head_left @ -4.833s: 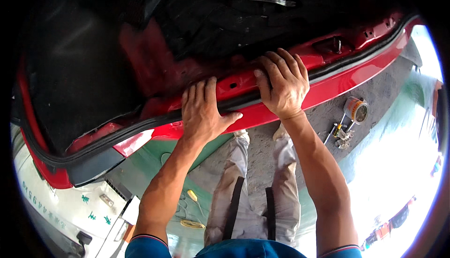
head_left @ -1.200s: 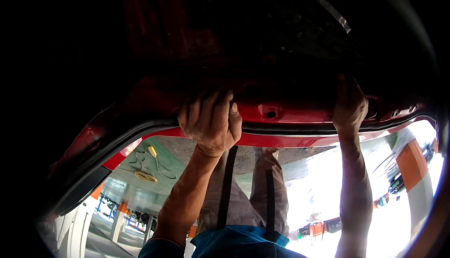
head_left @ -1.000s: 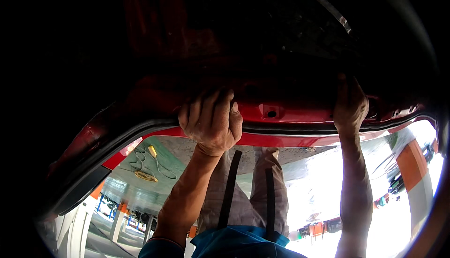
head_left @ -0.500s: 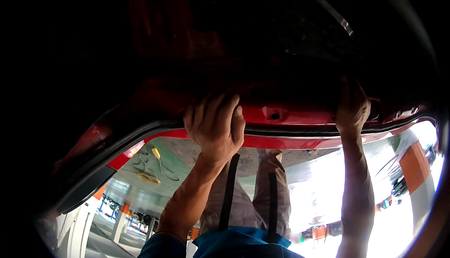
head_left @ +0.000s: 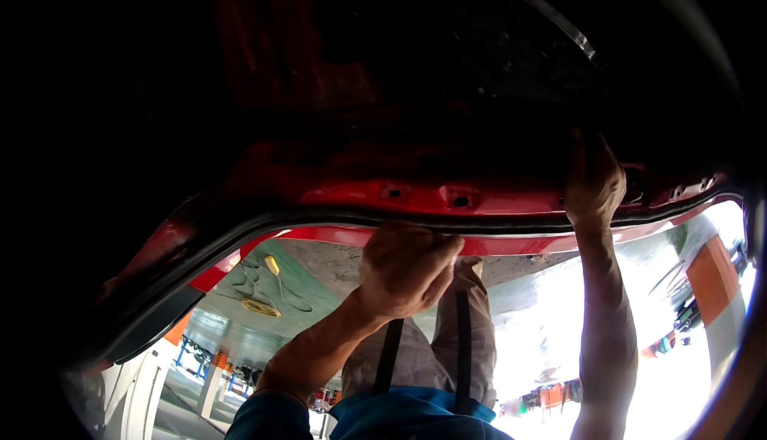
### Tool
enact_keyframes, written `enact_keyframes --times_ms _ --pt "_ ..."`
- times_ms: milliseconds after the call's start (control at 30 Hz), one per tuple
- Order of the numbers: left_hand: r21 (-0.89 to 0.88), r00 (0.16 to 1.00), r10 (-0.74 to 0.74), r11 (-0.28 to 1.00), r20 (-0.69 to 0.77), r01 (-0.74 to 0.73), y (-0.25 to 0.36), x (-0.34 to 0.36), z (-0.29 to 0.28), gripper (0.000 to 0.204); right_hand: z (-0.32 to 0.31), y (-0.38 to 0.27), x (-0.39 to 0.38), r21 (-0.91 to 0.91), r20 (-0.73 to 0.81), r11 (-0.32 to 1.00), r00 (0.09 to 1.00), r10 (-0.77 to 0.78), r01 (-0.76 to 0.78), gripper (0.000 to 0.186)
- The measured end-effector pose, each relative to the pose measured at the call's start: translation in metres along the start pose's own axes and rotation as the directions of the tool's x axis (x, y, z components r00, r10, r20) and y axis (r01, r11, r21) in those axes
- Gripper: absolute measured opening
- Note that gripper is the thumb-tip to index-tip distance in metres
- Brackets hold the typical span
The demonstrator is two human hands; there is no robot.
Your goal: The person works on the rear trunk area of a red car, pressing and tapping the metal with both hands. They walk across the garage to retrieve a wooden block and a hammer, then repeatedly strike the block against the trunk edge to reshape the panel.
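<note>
A red car body opening spans the view, with a black rubber seal point(head_left: 495, 225) running along its curved edge. My left hand point(head_left: 407, 270) is closed at the lower side of this seal, left of middle. Its thumb lies along the right of the fist, and whatever the fingers hold is hidden. Further right, my right hand point(head_left: 596, 188) reaches over the seal against the red sill point(head_left: 519, 198). Its fingers curl up into deep shadow, and I cannot make out what they grip. Two small dark holes show in the red sill between my hands.
The car's interior fills the upper view in darkness, with a pale metal strip point(head_left: 551, 12) inside. Below lies the green-grey floor with a yellow-ended cord point(head_left: 261, 307). White posts point(head_left: 132, 392) stand at lower left, and an orange-and-white pillar point(head_left: 713, 284) at right.
My left hand has come down off the red sill to the seal's lower side, moved right and closed, uncovering another hole. The right hand stays at nearly the same place.
</note>
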State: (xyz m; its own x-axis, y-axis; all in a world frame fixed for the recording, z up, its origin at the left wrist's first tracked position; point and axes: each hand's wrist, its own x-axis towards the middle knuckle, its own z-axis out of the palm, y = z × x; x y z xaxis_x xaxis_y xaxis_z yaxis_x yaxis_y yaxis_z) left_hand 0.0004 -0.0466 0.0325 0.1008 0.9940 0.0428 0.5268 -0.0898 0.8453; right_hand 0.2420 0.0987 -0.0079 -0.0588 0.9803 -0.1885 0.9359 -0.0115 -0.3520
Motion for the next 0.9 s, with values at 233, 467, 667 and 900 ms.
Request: enact_keyframes --times_ms 233,467,667,900 --pt "0.167 0.986 0.166 0.972 0.008 -0.165 -0.008 0.000 0.032 0.017 0.000 0.005 -0.003 0.034 0.027 0.999 0.999 0.036 -0.037 0.028" --pt "0.178 0.989 0.145 0.975 -0.035 -0.136 -0.010 0.003 0.036 0.020 0.000 0.006 -0.002 0.039 0.065 0.997 0.996 0.066 -0.069 0.033" --pt "0.160 0.990 0.135 0.979 -0.049 -0.126 -0.011 0.000 0.038 0.018 0.000 0.005 -0.003 0.050 0.042 0.997 0.997 0.065 -0.067 0.034" --pt "0.127 0.993 0.113 0.986 -0.029 -0.108 -0.008 0.001 0.036 0.017 0.001 0.007 -0.003 0.057 0.042 0.997 0.998 0.047 -0.050 0.034"
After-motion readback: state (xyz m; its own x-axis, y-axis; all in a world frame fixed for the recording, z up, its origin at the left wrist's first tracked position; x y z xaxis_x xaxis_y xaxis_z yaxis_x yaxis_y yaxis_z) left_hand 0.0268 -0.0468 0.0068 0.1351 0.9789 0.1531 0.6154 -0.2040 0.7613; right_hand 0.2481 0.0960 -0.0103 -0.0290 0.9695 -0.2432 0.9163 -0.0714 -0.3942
